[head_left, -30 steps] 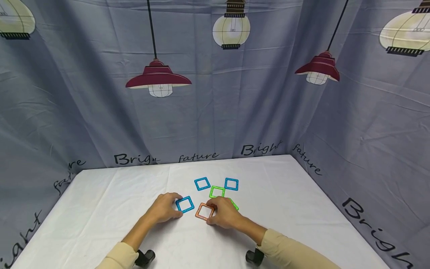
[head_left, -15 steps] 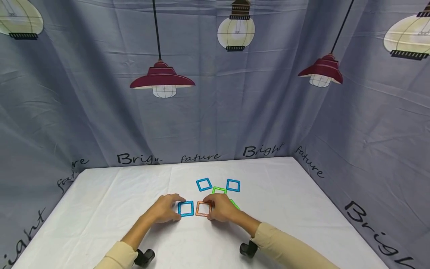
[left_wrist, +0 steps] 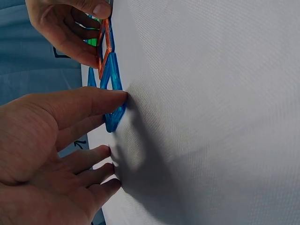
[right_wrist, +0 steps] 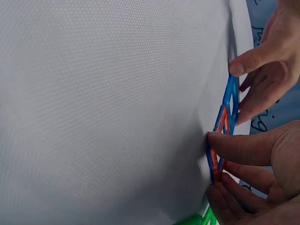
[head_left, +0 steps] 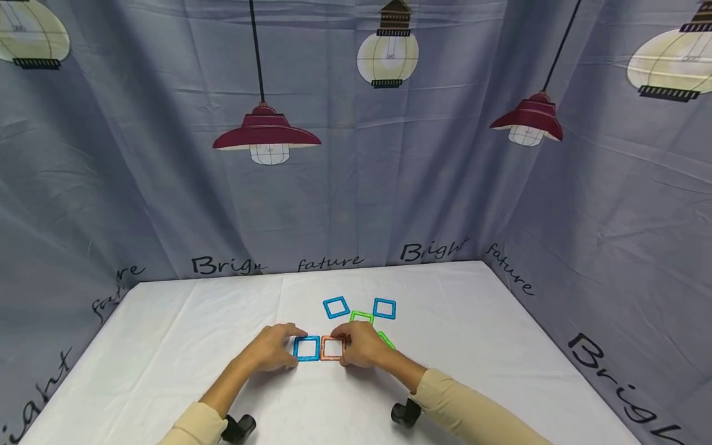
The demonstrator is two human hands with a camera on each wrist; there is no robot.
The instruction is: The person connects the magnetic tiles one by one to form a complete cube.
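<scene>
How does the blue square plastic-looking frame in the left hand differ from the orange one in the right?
The blue square frame is held by the left hand, the orange square frame by the right hand. In the head view, the orange square frame is more hidden than the blue. Both are hollow, edge to edge.

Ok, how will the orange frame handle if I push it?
The orange frame is probably stiff: its straight sides show no bend in the right hand. Likely light for its size, being slim with a seemingly open middle. Lying apparently flat on the white cloth, it should slide, not tip.
</scene>
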